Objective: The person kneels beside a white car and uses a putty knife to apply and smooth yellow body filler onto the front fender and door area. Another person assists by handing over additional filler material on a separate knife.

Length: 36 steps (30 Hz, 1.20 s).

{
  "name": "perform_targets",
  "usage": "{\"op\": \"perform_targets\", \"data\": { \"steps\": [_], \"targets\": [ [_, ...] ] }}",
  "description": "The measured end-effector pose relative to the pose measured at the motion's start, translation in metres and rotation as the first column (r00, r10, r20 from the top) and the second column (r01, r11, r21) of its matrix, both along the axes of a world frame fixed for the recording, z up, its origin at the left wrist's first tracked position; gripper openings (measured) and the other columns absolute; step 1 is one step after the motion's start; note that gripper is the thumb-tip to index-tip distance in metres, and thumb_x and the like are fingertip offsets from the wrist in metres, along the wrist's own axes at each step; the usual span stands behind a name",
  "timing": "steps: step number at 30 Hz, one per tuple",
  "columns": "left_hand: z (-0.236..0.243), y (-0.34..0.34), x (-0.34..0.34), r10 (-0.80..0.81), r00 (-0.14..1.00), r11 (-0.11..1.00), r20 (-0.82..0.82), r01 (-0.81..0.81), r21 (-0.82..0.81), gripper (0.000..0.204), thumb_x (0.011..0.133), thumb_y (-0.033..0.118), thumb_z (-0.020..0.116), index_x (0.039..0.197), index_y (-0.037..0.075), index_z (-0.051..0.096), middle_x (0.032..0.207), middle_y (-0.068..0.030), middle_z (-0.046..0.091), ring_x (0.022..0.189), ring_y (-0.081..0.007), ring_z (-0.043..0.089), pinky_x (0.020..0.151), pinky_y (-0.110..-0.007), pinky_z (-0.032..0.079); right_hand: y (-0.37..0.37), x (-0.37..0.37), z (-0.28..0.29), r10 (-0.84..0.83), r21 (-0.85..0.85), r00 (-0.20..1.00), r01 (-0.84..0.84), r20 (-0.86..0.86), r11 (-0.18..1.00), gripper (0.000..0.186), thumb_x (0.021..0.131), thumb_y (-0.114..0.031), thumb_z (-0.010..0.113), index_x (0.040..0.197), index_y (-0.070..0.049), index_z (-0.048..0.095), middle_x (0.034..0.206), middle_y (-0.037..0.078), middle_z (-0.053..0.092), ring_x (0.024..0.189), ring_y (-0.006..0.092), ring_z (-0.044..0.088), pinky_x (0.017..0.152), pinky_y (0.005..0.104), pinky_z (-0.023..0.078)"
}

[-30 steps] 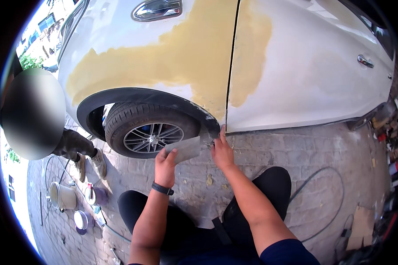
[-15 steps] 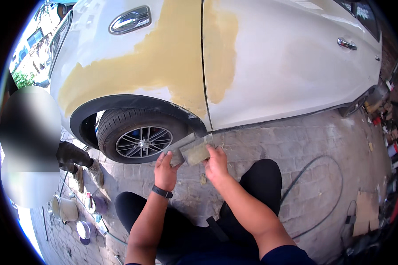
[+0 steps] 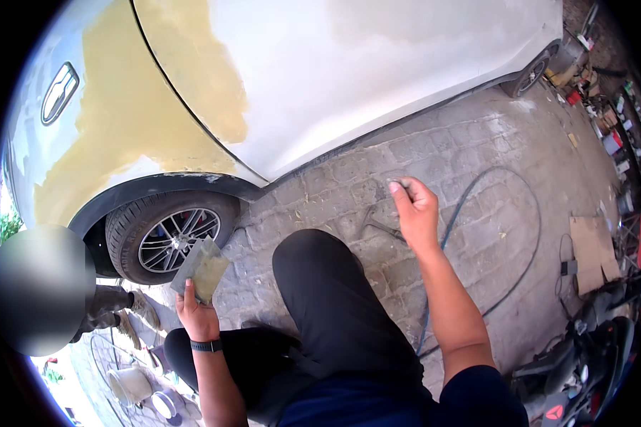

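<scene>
Jutting beyond the left fingers (image 3: 189, 292) are flat grey-and-yellowish plates (image 3: 209, 270).

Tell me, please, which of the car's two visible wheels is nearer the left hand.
The left wheel, just past the left hand; the other wheel is at the upper right.

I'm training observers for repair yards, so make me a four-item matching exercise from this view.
Column one:
1. Left hand
2. Right hand
3. Cardboard
4. Nearer wheel

Column two:
A. Lying on the paving, right side of the picture
B. Under the black arch trim
C. Gripping flat plates
D. Held up with fingers curled, clear of the car

Right pairs: 1-C, 2-D, 3-A, 4-B
</scene>
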<state>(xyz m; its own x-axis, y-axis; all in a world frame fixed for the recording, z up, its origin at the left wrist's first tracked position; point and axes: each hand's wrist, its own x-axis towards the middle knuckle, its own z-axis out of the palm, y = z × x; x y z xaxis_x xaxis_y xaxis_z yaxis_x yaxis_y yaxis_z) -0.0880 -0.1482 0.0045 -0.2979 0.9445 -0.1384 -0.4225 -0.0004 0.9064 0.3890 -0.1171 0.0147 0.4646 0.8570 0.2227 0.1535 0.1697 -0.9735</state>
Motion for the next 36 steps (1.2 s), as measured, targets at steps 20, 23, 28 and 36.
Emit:
{"op": "perform_targets", "data": {
  "steps": [20,23,28,36],
  "targets": [
    [-0.086,0.001,0.032,0.072,0.971,0.943,-0.228,-0.141,-0.3,0.028,0.107,0.017,0.063,0.125,-0.003,0.068,0.118,-0.0071,0.074,0.107,-0.015,0.065,0.098,-0.031,0.049,-0.018,0.071,-0.351,0.703,-0.836,0.469,0.41,0.535,0.364,0.054,0.088,-0.022,0.076,0.135,-0.008,0.055,0.142,0.017,0.06,0.127,0.0374,0.062,0.105,0.0482,0.053],
    [-0.107,0.013,0.035,0.033,0.969,0.952,-0.246,-0.106,-0.287,0.027,0.108,0.017,0.063,0.125,-0.004,0.069,0.117,-0.0064,0.074,0.107,-0.0146,0.065,0.098,-0.03,0.049,-0.007,0.063,-0.346,0.7,-0.855,0.502,0.396,0.508,0.337,0.045,0.09,-0.018,0.071,0.131,-0.007,0.056,0.131,0.017,0.066,0.113,0.0378,0.069,0.096,0.049,0.057],
    [-0.094,0.036,0.051,-0.146,0.879,0.955,-0.454,0.004,-0.298,0.027,0.107,0.017,0.062,0.123,-0.005,0.069,0.113,-0.0075,0.075,0.105,-0.0133,0.064,0.096,-0.031,0.05,0.001,0.041,-0.306,0.561,-0.837,0.65,0.233,0.513,0.495,0.03,0.093,-0.029,0.073,0.106,-0.003,0.065,0.096,0.017,0.074,0.088,0.037,0.072,0.081,0.0491,0.057],
    [-0.07,0.08,0.061,-0.179,0.663,0.977,-0.727,0.208,-0.051,0.028,0.103,0.01,0.061,0.128,0.0,0.07,0.149,-0.0262,0.058,0.132,-0.041,0.062,0.111,-0.044,0.048,0.059,0.03,-0.167,0.561,-0.442,0.727,-0.385,0.395,0.81,0.031,0.099,-0.025,0.071,0.08,-0.002,0.06,0.062,0.01,0.052,0.057,0.0152,0.058,0.054,0.0373,0.043]
  ]
}}
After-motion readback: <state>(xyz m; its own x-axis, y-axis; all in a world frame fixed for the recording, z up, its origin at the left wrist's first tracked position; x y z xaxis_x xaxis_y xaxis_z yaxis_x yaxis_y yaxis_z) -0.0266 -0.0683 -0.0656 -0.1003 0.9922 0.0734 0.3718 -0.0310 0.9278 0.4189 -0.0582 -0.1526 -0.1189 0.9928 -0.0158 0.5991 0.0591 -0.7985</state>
